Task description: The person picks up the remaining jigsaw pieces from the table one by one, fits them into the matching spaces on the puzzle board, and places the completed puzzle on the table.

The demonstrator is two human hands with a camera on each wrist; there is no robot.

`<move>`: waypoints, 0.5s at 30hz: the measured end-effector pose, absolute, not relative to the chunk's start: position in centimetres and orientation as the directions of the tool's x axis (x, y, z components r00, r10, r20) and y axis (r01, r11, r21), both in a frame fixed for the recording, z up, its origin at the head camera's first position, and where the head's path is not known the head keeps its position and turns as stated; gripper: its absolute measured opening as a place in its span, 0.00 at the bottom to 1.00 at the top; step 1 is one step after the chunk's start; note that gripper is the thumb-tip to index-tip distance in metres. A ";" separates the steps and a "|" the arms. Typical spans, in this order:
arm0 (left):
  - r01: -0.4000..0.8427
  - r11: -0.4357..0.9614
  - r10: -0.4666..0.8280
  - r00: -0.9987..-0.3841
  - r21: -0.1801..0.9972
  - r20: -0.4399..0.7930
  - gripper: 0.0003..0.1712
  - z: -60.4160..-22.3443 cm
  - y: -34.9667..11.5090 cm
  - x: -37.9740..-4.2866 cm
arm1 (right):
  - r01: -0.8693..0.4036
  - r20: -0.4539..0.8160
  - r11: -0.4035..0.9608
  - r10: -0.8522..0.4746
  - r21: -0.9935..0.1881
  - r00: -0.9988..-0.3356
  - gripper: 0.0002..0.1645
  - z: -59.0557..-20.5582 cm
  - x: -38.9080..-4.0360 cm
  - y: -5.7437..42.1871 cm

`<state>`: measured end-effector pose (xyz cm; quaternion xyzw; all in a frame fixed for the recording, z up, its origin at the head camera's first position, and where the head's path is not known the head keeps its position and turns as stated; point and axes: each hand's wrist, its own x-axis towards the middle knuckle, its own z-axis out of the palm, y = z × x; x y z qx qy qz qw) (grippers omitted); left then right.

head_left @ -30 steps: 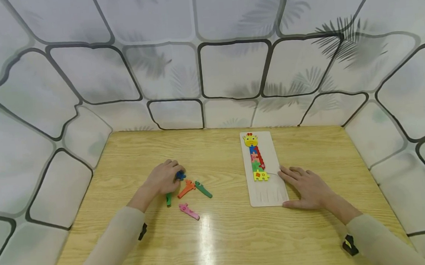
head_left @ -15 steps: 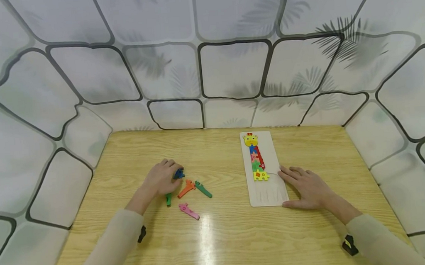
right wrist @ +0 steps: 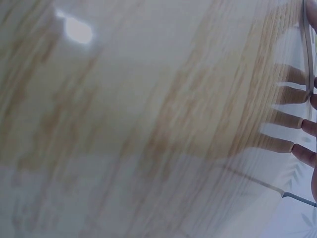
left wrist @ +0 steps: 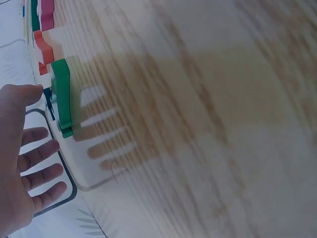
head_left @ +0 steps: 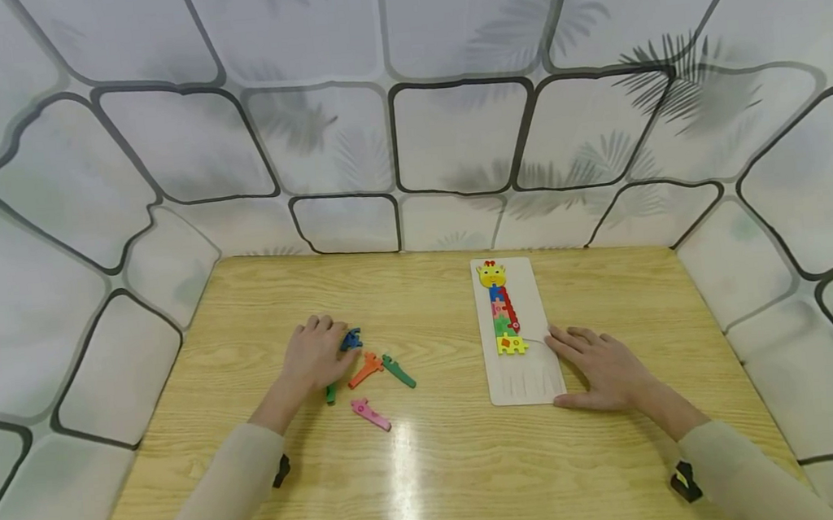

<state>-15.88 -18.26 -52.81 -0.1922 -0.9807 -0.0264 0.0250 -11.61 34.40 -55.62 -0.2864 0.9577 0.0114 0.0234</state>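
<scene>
In the head view my left hand [head_left: 314, 354] is just left of a blue puzzle piece [head_left: 352, 339]. Its fingers are spread, and in the left wrist view they hang apart with nothing between them; the thumb tip overlaps the blue piece there. Partly hidden under that hand lies a green piece [left wrist: 62, 96]. My right hand [head_left: 605, 369] rests with straight fingers at the right edge of a pale puzzle board [head_left: 530, 300]. On the board is a partly assembled giraffe [head_left: 497, 307], with a yellow head and blue, pink, green, red and yellow pieces.
An orange piece [head_left: 366, 369], a dark green piece [head_left: 399, 371] and a pink piece [head_left: 372, 415] lie loose near the left hand. The wooden table [head_left: 463, 477] meets a patterned wall [head_left: 340, 225] at the back and on both sides.
My left hand's fingers have loosened from around the blue piece and spread out to its left, so more of that piece shows. The right hand and the board have stayed put.
</scene>
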 end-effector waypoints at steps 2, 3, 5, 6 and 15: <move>0.370 0.928 0.367 -0.928 0.036 0.066 0.31 -53.0 -18.3 -15.9 | -0.549 -0.052 0.836 -0.548 0.006 -0.835 0.65 -55.6 -11.6 34.4; 0.366 0.930 0.364 -0.929 0.033 0.068 0.31 -53.0 -18.3 -15.9 | -0.549 -0.051 0.836 -0.548 0.005 -0.835 0.65 -55.6 -11.6 34.5; 0.362 0.931 0.360 -0.931 0.036 0.067 0.30 -53.1 -18.3 -15.9 | -0.550 -0.048 0.835 -0.549 0.005 -0.835 0.65 -55.6 -11.6 34.5; 0.363 0.931 0.360 -0.931 0.038 0.067 0.30 -53.1 -18.3 -15.9 | -0.550 -0.047 0.835 -0.549 0.005 -0.834 0.65 -55.6 -11.6 34.5; 0.358 0.933 0.356 -0.933 0.028 0.061 0.29 -53.2 -18.1 -15.8 | -0.550 -0.047 0.835 -0.550 0.000 -0.834 0.65 -55.6 -11.5 34.5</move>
